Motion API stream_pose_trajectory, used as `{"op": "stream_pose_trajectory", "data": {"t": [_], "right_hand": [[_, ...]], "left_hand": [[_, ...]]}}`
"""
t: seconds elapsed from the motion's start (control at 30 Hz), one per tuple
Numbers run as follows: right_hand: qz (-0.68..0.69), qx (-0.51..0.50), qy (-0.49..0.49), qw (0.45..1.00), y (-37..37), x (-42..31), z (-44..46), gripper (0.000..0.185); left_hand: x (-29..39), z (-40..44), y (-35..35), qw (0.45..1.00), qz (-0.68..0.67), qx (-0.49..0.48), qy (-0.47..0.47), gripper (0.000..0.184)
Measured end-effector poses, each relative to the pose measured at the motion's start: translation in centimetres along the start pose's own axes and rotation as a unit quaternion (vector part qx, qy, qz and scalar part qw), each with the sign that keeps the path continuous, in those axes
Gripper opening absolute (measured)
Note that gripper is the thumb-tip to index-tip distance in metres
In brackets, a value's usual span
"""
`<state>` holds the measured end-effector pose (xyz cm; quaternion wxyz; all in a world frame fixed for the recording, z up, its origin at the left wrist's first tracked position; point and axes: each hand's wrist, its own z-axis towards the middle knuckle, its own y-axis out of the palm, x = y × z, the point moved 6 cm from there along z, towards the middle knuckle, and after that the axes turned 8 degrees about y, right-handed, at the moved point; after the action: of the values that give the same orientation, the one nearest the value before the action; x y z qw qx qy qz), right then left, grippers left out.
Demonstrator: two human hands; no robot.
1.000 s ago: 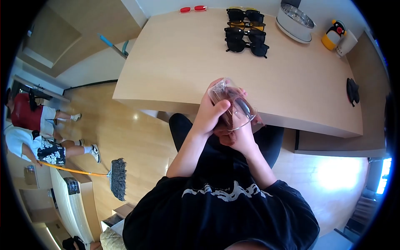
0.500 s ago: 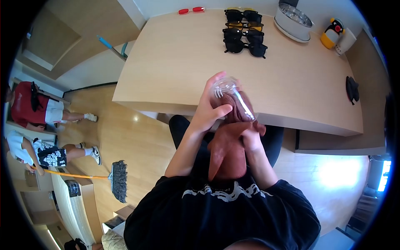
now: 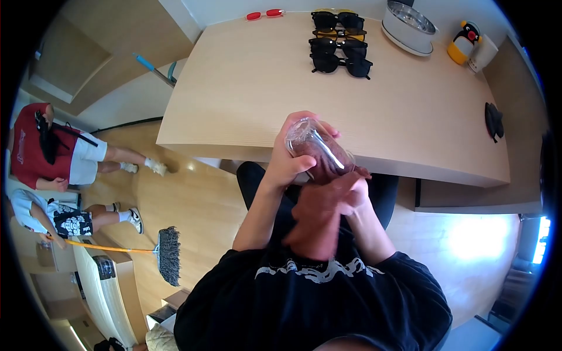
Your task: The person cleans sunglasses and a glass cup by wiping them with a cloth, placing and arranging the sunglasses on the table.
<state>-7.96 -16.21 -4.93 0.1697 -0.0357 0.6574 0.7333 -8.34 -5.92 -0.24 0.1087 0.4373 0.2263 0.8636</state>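
Observation:
My left hand [image 3: 284,159] is wrapped around a clear glass [image 3: 305,136], held tilted in front of the desk's near edge. A reddish-brown cloth [image 3: 316,217] is bunched partly inside the glass, and its loose end hangs down over my lap, blurred. At the glass's lower right end, my right hand [image 3: 356,196] grips the cloth, with its fingers partly covered by the fabric.
On the desk [image 3: 246,88] lie several dark sunglasses [image 3: 339,64], red glasses [image 3: 265,14], a bowl [image 3: 408,29], a penguin figure [image 3: 464,42], a white cup [image 3: 483,54] and a black item [image 3: 494,122]. Left, two people [image 3: 44,146] stand, one with a mop [image 3: 168,256].
The glass has shifted slightly left and down, with more cloth showing inside it. My right hand has turned, and the hanging cloth has swung. The person in red has moved rightward.

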Motion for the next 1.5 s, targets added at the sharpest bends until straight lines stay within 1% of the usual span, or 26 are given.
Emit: {"op": "stream_pose_trajectory", "data": {"t": [0.1,0.13,0.17,0.2,0.27,0.3,0.33,0.4,0.43,0.5,0.53,0.6,0.67,0.73,0.87,0.97,1.0,1.03,1.07,1.1,1.13,1.2,1.23,1.33,1.47,1.5], "right_hand": [[-0.028,0.016,-0.02,0.999,-0.3,0.4,-0.2,0.07],[-0.158,0.058,-0.039,0.985,-1.5,0.3,0.0,0.069],[-0.286,0.099,-0.059,0.951,-2.3,-0.1,0.0,0.068],[-0.556,0.071,-0.169,0.811,1.3,-1.6,-0.6,0.069],[-0.392,0.139,-0.207,0.885,-0.2,-2.0,0.3,0.069],[-0.72,0.158,-0.161,0.657,4.5,-3.4,1.1,0.071],[-0.795,0.143,-0.149,0.57,3.6,-2.7,1.5,0.073],[-0.815,0.139,-0.121,0.549,2.4,-1.9,1.5,0.08],[-0.816,0.138,-0.121,0.549,2.2,-1.8,1.5,0.08],[-0.509,0.042,-0.118,0.852,1.8,-1.2,1.1,0.077],[-0.508,0.041,-0.117,0.852,0.5,-0.7,0.6,0.077],[-0.312,0.074,-0.055,0.946,-2.2,0.2,0.2,0.076],[-0.075,0.085,0.019,0.993,-1.8,0.8,-0.5,0.071],[0.025,-0.008,-0.009,1.0,-0.9,0.7,-0.2,0.066],[0.075,-0.049,0.034,0.995,-0.4,0.8,-0.4,0.066],[-0.143,0.188,-0.058,0.97,-3.5,-0.2,-1.3,0.062],[-0.144,0.189,-0.059,0.97,-2.9,-0.6,-1.0,0.062],[-0.37,0.159,-0.153,0.903,-1.0,-2.2,-0.7,0.062],[-0.572,0.119,-0.237,0.776,1.4,-3.2,-0.6,0.062],[-0.534,0.048,-0.179,0.825,3.5,-3.5,-0.1,0.067],[-0.678,0.067,-0.186,0.708,3.5,-3.7,0.8,0.072],[-0.672,0.196,0.045,0.713,1.3,-1.9,0.7,0.071],[-0.702,0.17,-0.05,0.69,2.1,-2.0,0.9,0.078],[-0.673,0.118,-0.158,0.713,4.4,-2.5,0.8,0.074],[-0.594,0.06,-0.156,0.787,1.5,-2.1,-0.1,0.072],[-0.547,0.035,-0.092,0.832,1.0,-2.0,0.2,0.072]], "left_hand": [[0.0,0.3,0.1,1.0,-0.018,-0.008,-0.013,0.074],[0.0,0.6,0.1,1.0,-0.022,0.006,-0.015,0.077],[0.2,0.6,0.3,1.0,-0.022,0.004,-0.013,0.077],[0.1,0.4,0.2,0.999,-0.023,0.037,-0.033,0.08],[-0.1,0.1,0.2,0.996,-0.023,0.069,-0.052,0.083],[-0.4,-0.2,0.4,0.995,-0.008,0.073,-0.063,0.084],[-0.7,-0.5,0.4,0.994,0.005,0.078,-0.076,0.085],[-1.0,-0.6,0.0,0.993,0.015,0.082,-0.079,0.081],[-1.3,-0.6,-0.4,0.993,0.017,0.08,-0.083,0.079],[-1.8,-0.7,-1.2,0.993,0.019,0.078,-0.088,0.078],[-1.8,-0.6,-1.2,0.996,0.003,0.056,-0.074,0.07],[-1.3,-0.6,-1.0,0.997,-0.012,0.034,-0.061,0.063],[-0.6,-0.6,-0.4,0.998,-0.022,0.015,-0.062,0.067],[-0.4,-0.3,-0.5,0.998,-0.006,-0.005,-0.064,0.071],[-0.2,0.0,-0.2,0.996,0.052,-0.043,-0.065,0.078],[-0.9,0.1,-0.2,0.997,0.055,-0.001,-0.061,0.082],[-0.9,0.1,-0.3,0.996,0.063,0.043,-0.044,0.084],[-0.9,-0.1,0.0,0.996,0.062,0.042,-0.044,0.084],[-0.7,-0.3,0.2,0.995,0.067,0.067,-0.042,0.085],[-0.6,-0.5,0.1,0.992,0.072,0.093,-0.04,0.086],[-0.6,-0.5,0.2,0.992,0.072,0.095,-0.041,0.086],[-1.1,-0.6,0.4,0.993,0.015,0.094,-0.069,0.081],[-1.1,-0.6,0.3,0.992,0.017,0.093,-0.087,0.077],[-0.8,-0.5,0.1,0.993,0.026,0.073,-0.089,0.074],[-1.3,-0.8,-0.9,0.994,0.034,0.075,-0.072,0.075],[-1.3,-0.8,-1.0,0.995,0.028,0.073,-0.058,0.076]]}}
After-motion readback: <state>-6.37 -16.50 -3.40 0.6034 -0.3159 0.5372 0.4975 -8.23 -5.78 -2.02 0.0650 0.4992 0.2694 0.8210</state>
